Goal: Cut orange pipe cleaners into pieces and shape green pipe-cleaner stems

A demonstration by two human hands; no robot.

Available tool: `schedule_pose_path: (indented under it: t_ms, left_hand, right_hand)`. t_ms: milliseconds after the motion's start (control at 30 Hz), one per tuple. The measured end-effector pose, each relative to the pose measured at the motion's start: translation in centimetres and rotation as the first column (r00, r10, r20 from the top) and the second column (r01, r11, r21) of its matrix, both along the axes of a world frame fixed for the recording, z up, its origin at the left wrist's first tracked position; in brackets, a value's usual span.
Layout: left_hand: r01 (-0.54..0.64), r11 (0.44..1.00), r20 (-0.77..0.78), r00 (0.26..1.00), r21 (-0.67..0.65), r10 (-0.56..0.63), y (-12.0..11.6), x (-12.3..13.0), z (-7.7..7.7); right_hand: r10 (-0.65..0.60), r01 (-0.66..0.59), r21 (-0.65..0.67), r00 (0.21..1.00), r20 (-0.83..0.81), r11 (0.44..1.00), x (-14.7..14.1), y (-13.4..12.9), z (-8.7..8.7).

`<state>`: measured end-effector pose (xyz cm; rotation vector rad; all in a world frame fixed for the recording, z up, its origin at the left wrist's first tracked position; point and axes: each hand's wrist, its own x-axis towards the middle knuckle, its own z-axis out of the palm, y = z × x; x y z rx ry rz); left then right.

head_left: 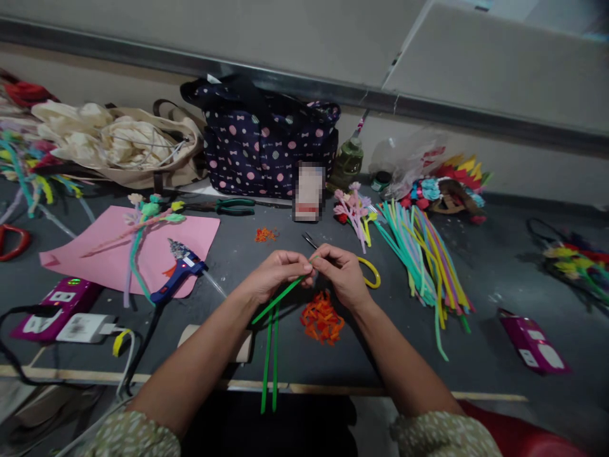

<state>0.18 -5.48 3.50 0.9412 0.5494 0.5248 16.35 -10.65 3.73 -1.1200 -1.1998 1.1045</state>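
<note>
A bright green pipe cleaner (280, 298) slants between my hands above the table. My left hand (280, 273) pinches it near its upper end. Fingertips of my right hand (341, 271) close on that same end, right against the left fingers; the tip is mostly hidden. Two more green pipe cleaners (266, 365) lie below, reaching over the table's front edge. Just under my right hand is a heap of orange-red clippings (322, 317). Scissors with a yellow handle (373, 273) lie partly covered by that hand. A smaller pile of orange bits (265, 235) sits farther back.
A blue glue gun (178, 276) rests on pink paper (102, 244) at left, beside pipe-cleaner flowers (150, 209). Green-handled pliers (233, 206) and a dark patterned bag (271, 146) stand behind. Coloured pipe cleaners (428, 254) spread at right, with a purple device (533, 343) beyond.
</note>
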Motion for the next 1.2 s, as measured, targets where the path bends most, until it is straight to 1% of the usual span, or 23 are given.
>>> schedule_pose_path:
  t_ms: [100,167,300,433,500,567,633,733,800,967,1067,1200]
  left_hand:
    - [-0.113,0.980,-0.064,0.990,0.161,0.124,-0.1,0.2,0.2]
    - [-0.150,0.967,-0.086,0.982,0.205,0.171,-0.2,0.3,0.4]
    - [-0.156,0.966,-0.098,0.979,0.207,0.180,-0.2,0.4,0.5]
    - [-0.133,0.967,-0.103,0.982,0.218,0.159,-0.2,0.3,0.4]
    - [-0.132,0.968,-0.100,0.983,0.213,0.156,-0.2,0.3,0.3]
    - [-0.128,0.978,-0.071,0.987,0.165,0.141,-0.1,0.3,0.2]
    - [-0.094,0.993,-0.021,0.995,0.065,0.096,0.0,0.3,-0.1]
    - [0.014,0.993,0.059,0.998,-0.114,-0.007,0.2,0.3,-0.6]
    - [0.072,0.980,0.100,0.993,-0.187,-0.054,0.3,0.1,-0.9]
    - [0.182,0.952,0.136,0.979,-0.246,-0.152,0.4,-0.2,-1.1]
    - [0.189,0.947,0.135,0.978,-0.259,-0.158,0.3,-0.2,-0.9]
    - [0.201,0.945,0.144,0.975,-0.259,-0.168,0.3,-0.1,-0.8]
  right_hand:
    - [-0.061,0.062,-0.049,0.998,0.013,0.997,0.2,0.3,-0.5]
    - [-0.083,0.083,-0.067,0.997,-0.003,0.994,0.2,0.5,-0.8]
    - [-0.073,0.073,-0.068,0.997,0.007,0.995,0.0,0.4,-0.7]
    - [-0.073,0.072,0.007,0.996,0.055,0.997,-0.2,0.1,-0.5]
    - [-0.081,0.080,0.017,0.996,0.041,0.997,-0.2,0.1,-0.6]
    - [-0.073,0.073,-0.015,0.997,-0.003,0.997,-0.2,0.2,-0.8]
    - [-0.051,0.049,-0.048,0.997,-0.049,0.998,-0.2,0.3,-0.9]
    - [-0.008,0.004,-0.042,0.997,-0.083,0.999,-0.1,0.3,-0.9]
    - [0.023,-0.024,-0.016,0.996,-0.083,1.000,-0.1,0.2,-0.9]
    - [0.024,-0.025,0.072,1.000,0.018,0.997,0.1,0.2,-0.4]
    - [0.057,-0.059,0.039,0.998,0.034,0.998,0.3,0.3,0.0]
    - [0.117,-0.116,-0.038,0.993,0.008,0.992,0.7,0.2,0.3]
